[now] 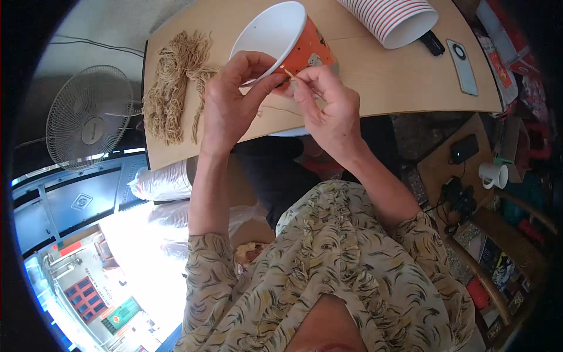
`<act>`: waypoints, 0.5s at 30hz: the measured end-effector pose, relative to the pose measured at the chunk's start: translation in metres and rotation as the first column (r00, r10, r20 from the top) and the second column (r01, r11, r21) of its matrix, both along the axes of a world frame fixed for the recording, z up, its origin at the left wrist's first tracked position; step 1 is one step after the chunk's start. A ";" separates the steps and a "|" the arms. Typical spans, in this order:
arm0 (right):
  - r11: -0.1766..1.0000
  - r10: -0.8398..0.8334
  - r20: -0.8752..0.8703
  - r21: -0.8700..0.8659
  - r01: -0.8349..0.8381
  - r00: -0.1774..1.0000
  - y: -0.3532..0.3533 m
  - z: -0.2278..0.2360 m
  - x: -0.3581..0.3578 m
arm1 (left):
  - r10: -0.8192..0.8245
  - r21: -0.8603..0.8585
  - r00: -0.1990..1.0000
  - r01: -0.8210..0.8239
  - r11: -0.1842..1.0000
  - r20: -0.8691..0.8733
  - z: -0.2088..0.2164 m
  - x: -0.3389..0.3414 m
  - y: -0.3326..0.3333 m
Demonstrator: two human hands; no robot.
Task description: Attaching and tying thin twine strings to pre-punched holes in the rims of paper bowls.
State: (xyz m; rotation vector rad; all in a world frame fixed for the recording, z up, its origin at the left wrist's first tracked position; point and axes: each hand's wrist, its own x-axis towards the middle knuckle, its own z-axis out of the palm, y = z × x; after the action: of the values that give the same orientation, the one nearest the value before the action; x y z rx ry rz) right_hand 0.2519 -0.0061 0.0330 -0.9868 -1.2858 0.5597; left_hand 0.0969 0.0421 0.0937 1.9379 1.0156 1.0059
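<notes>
Orange paper bucket with a white inside and printed patterns (312, 51) lies tilted above the near side of the pale wooden table (399, 88), its mouth turned to the upper left. From where I stand, the person's left hand (231, 91) is partly closed at the rim, thumb and fingers curled together around its edge. The right hand (331, 100) is nearly closed, thumb and forefinger pinching a thin tan strand (290, 73) against the bucket's outer wall; I can't tell whether the strand passes through it. Left of the bucket sits a loose bundle of tan, crinkled twine (170, 88). Farther right I see a nested stack of white containers with red-striped rims (393, 17), with a black object (433, 43) just beside it, then a pale smartphone with a round camera (463, 67).
</notes>
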 end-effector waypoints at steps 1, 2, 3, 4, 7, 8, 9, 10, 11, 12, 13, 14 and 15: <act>1.000 0.000 0.001 0.000 0.000 1.000 0.001 -0.001 -0.001 | -0.010 0.005 1.000 0.010 1.000 -0.003 -0.001 0.000 0.001; 1.000 -0.007 -0.005 -0.007 0.007 1.000 0.002 -0.003 -0.001 | -0.009 0.006 1.000 0.009 1.000 -0.002 -0.001 -0.001 0.001; 1.000 -0.015 -0.011 -0.015 0.015 1.000 0.003 -0.004 -0.002 | -0.011 -0.009 1.000 0.011 1.000 -0.024 0.000 0.000 0.000; 1.000 -0.012 -0.010 -0.014 0.012 1.000 0.003 -0.003 -0.001 | -0.012 -0.024 0.999 0.011 1.000 -0.047 0.002 -0.001 -0.001; 0.997 0.026 -0.014 -0.066 -0.027 1.000 0.002 0.000 0.003 | -0.007 -0.056 0.999 0.004 0.998 -0.047 0.002 0.001 -0.004; 0.993 0.067 -0.078 -0.097 -0.074 0.995 0.002 -0.004 0.003 | -0.008 -0.056 0.999 0.005 0.998 -0.047 0.002 0.002 -0.004; 0.985 0.104 -0.142 -0.124 -0.122 0.984 0.003 -0.005 0.004 | -0.005 -0.045 0.998 0.002 0.999 -0.062 0.002 0.004 -0.005; 0.984 0.107 -0.142 -0.124 -0.125 0.984 0.002 -0.005 0.004 | 0.002 -0.033 0.997 -0.004 0.999 -0.077 0.002 0.004 -0.006; 0.988 0.100 -0.149 -0.099 -0.115 0.984 0.002 -0.005 0.005 | 0.004 -0.033 0.997 -0.007 0.999 -0.078 0.001 0.005 -0.006; 0.992 0.093 -0.156 -0.073 -0.105 0.983 0.001 -0.004 0.006 | 0.002 -0.025 0.997 -0.004 1.000 -0.081 0.000 0.006 -0.007; 0.992 0.093 -0.156 -0.074 -0.105 0.983 0.000 -0.004 0.007 | -0.003 -0.019 0.997 0.001 1.000 -0.083 -0.001 0.007 -0.008; 0.990 0.089 -0.155 -0.093 -0.104 0.984 -0.001 -0.003 0.009 | -0.002 -0.019 0.997 0.001 1.000 -0.083 0.000 0.009 -0.009; 0.988 0.085 -0.153 -0.111 -0.103 0.985 -0.002 -0.002 0.011 | -0.033 -0.029 0.995 0.030 0.999 -0.096 0.003 0.011 -0.010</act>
State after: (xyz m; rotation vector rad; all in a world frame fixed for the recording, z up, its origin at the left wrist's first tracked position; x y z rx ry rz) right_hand 0.2634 -0.0081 0.0307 -0.9669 -1.1813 0.7764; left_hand 0.1076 0.0324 0.0964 1.9903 1.0439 0.8840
